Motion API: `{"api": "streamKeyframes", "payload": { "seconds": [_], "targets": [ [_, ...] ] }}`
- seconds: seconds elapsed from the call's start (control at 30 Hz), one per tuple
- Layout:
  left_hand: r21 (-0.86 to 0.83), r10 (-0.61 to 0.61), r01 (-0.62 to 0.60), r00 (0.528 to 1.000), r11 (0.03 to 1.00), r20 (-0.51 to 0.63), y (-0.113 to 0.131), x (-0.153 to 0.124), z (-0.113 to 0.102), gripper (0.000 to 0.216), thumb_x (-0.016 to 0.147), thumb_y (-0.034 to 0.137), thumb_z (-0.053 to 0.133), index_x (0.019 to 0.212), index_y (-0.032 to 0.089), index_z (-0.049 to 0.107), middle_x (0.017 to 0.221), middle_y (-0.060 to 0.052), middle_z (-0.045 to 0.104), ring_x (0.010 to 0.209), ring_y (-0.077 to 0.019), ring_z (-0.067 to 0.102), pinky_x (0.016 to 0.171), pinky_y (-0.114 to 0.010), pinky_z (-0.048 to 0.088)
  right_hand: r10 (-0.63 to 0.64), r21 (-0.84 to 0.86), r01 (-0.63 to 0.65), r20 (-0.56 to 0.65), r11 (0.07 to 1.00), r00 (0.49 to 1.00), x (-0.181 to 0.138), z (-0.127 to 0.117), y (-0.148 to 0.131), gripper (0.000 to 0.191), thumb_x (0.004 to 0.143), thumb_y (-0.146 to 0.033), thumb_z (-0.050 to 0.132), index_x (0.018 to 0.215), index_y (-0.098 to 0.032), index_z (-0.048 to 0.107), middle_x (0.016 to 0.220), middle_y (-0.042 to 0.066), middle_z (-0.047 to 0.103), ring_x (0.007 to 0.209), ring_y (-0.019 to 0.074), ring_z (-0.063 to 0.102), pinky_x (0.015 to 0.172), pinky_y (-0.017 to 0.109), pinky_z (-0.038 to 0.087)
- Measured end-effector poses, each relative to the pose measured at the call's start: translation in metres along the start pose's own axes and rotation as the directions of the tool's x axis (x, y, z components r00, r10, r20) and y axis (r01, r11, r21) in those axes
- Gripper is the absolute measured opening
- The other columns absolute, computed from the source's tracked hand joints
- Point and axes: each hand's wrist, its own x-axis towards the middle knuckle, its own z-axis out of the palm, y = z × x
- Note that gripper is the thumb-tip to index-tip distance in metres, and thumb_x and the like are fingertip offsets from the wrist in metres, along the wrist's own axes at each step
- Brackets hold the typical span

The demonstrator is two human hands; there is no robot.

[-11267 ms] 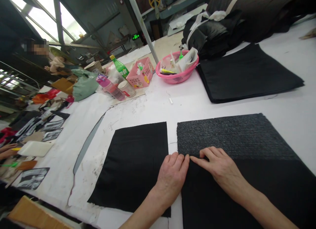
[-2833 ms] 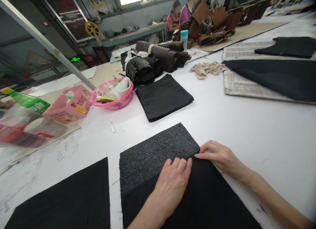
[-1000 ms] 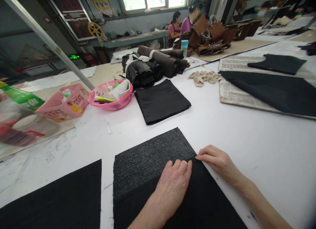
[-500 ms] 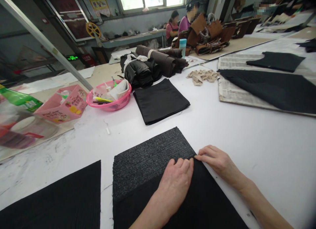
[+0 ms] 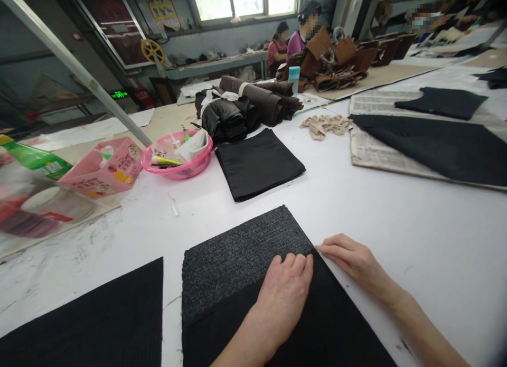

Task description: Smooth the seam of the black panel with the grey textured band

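In front of me lies a piece of black fabric (image 5: 332, 325), its top edge running across a dark grey, textured panel (image 5: 241, 256). My left hand (image 5: 287, 293) rests on the fabric, fingers curled together at that top edge near its right end; the fingertips are partly hidden. At the fabric's right-hand corner my right hand (image 5: 352, 259) is closed in a pinch, thumb and fingers together on the edge. Another black fabric piece (image 5: 106, 314) lies flat to the left, apart from both hands.
Beyond is a stack of black sheets (image 5: 261, 163). A pink basin (image 5: 178, 171) with small tools and a pink box (image 5: 106, 171) stand at the left. Dark rolls (image 5: 257, 100), beige scraps (image 5: 325, 125) and a fabric-covered board (image 5: 396, 166) lie farther off. People sit at the back.
Both hands stay at the top right edge of the black fabric. The left fingertips have slid slightly right, toward the corner. The view has shifted a little.
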Motion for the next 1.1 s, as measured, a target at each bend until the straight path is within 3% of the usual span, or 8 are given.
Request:
{"api": "streamKeyframes", "payload": {
  "seconds": [0.43, 0.73, 0.93, 1.1],
  "targets": [
    [0.032, -0.004, 0.002, 0.998, 0.999, 0.066, 0.0, 0.002, -0.004, 0.051, 0.094, 0.017, 0.044, 0.143, 0.013, 0.032, 0.104, -0.007, 0.052, 0.093, -0.0207, 0.05, 0.08, -0.036, 0.045, -0.049, -0.081, 0.05, 0.015, 0.995, 0.999, 0.001, 0.003, -0.001, 0.023, 0.103, -0.019, 0.045, 0.112, -0.024, 0.065, 0.102, 0.006, 0.06, 0.094, 0.0191, 0.057, 0.081, 0.032, 0.052],
    [-0.002, -0.024, 0.024, 0.999, 1.0, 0.037, 0.004, 0.005, -0.005, 0.049, 0.093, 0.018, 0.045, 0.141, 0.013, 0.036, 0.102, -0.006, 0.052, 0.089, -0.0216, 0.05, 0.076, -0.037, 0.046, -0.023, -0.053, 0.029, 0.116, 0.998, 0.993, -0.002, -0.004, -0.007, 0.026, 0.104, -0.02, 0.041, 0.118, -0.023, 0.063, 0.11, 0.008, 0.057, 0.104, 0.0205, 0.055, 0.09, 0.035, 0.051],
    [0.039, -0.042, 0.039, 0.996, 0.998, 0.085, 0.005, 0.007, -0.004, 0.053, 0.092, 0.019, 0.048, 0.143, 0.015, 0.033, 0.105, -0.007, 0.051, 0.092, -0.0217, 0.051, 0.077, -0.036, 0.045, 0.058, -0.083, -0.062, -0.055, 0.995, 0.997, -0.013, 0.002, -0.001, 0.034, 0.101, -0.017, 0.037, 0.118, -0.026, 0.064, 0.117, 0.008, 0.055, 0.107, 0.0223, 0.055, 0.089, 0.037, 0.053],
    [0.022, -0.051, 0.049, 0.997, 0.999, 0.06, 0.006, 0.006, -0.002, 0.053, 0.091, 0.018, 0.049, 0.142, 0.016, 0.034, 0.104, -0.007, 0.052, 0.092, -0.0224, 0.05, 0.076, -0.037, 0.046, 0.116, -0.144, -0.123, -0.056, 0.982, 0.992, -0.022, 0.01, -0.007, 0.039, 0.101, -0.016, 0.034, 0.131, -0.028, 0.056, 0.123, 0.008, 0.051, 0.114, 0.0237, 0.05, 0.094, 0.04, 0.05]
  ]
}}
